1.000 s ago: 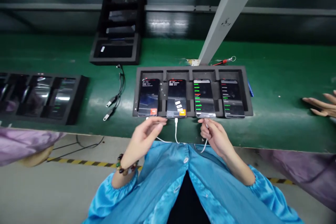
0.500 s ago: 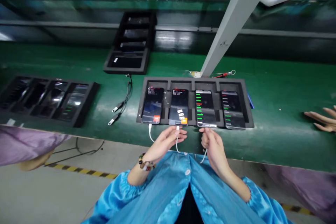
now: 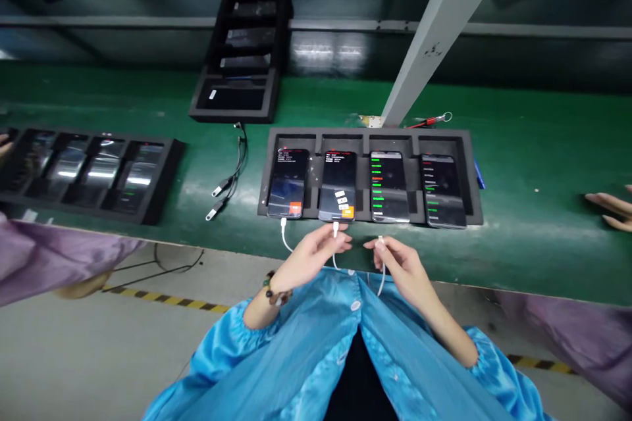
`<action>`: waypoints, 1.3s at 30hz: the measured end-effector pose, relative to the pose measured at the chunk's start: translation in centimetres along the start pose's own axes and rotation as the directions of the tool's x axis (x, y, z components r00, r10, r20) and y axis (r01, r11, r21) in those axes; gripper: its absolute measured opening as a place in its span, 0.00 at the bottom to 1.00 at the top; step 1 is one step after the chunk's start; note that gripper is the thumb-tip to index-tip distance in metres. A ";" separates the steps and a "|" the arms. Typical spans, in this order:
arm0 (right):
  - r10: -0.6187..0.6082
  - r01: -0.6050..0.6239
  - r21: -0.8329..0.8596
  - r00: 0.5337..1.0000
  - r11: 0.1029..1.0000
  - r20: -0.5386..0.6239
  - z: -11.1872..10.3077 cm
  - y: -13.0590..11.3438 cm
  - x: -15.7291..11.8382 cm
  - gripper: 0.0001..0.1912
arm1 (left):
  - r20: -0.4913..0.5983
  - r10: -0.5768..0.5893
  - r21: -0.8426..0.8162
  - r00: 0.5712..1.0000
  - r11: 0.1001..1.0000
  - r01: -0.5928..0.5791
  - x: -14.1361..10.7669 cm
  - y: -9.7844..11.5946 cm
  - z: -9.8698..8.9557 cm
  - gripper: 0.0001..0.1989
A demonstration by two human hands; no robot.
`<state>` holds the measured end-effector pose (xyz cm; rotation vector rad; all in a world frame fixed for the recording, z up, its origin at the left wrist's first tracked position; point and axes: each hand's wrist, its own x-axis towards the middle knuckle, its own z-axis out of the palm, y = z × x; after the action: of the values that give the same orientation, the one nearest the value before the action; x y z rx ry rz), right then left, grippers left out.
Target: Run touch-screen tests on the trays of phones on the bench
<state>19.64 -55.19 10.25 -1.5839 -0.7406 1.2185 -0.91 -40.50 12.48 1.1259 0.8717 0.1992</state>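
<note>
A black foam tray (image 3: pixel 314 205) in front of me holds several smartphones with lit screens. My left hand (image 3: pixel 316 251), a bead bracelet on its wrist, pinches the white cable plug (image 3: pixel 336 229) at the lower end of the second phone (image 3: pixel 337 181). Between the thumb and fingers of my right hand (image 3: pixel 401 262) is another white charging cable (image 3: pixel 382 279), its plug apart from the third phone (image 3: pixel 389 187). A white cable (image 3: pixel 285 235) also runs into the first phone (image 3: pixel 288 181). The fourth phone (image 3: pixel 443 191) shows no cable.
A second tray of phones (image 3: pixel 165 179) stands at the left, a third tray (image 3: pixel 197 108) farther back. Black adapter cables (image 3: pixel 238 164) lie between them. A grey post (image 3: pixel 424 52) rises behind my tray. Other people's hands (image 3: pixel 612 207) show at both edges.
My right hand has drawn back from the third phone, and the plug in its fingers now shows clear of it. My left hand stays at the second phone. The view has tilted down.
</note>
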 end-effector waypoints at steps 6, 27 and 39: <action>-0.204 0.172 -0.231 0.971 0.958 -0.125 0.0 0.9 0.4 0.25 | -0.264 0.271 0.563 0.926 0.823 -0.081 -2.9 6.8 -1.9 0.28; -0.317 0.298 -0.339 0.948 0.893 -0.001 1.2 1.7 1.7 0.24 | -0.077 0.121 0.486 0.990 0.871 -0.069 -2.3 2.6 -1.2 0.21; -0.356 0.331 -0.371 0.934 0.868 -0.002 1.1 2.0 1.6 0.23 | -0.585 0.228 0.218 0.779 0.969 -0.120 12.2 14.4 -15.2 0.52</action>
<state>18.94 -54.09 7.74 -1.6872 -1.2017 0.7876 0.55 -16.58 16.29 1.3280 1.3750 0.6850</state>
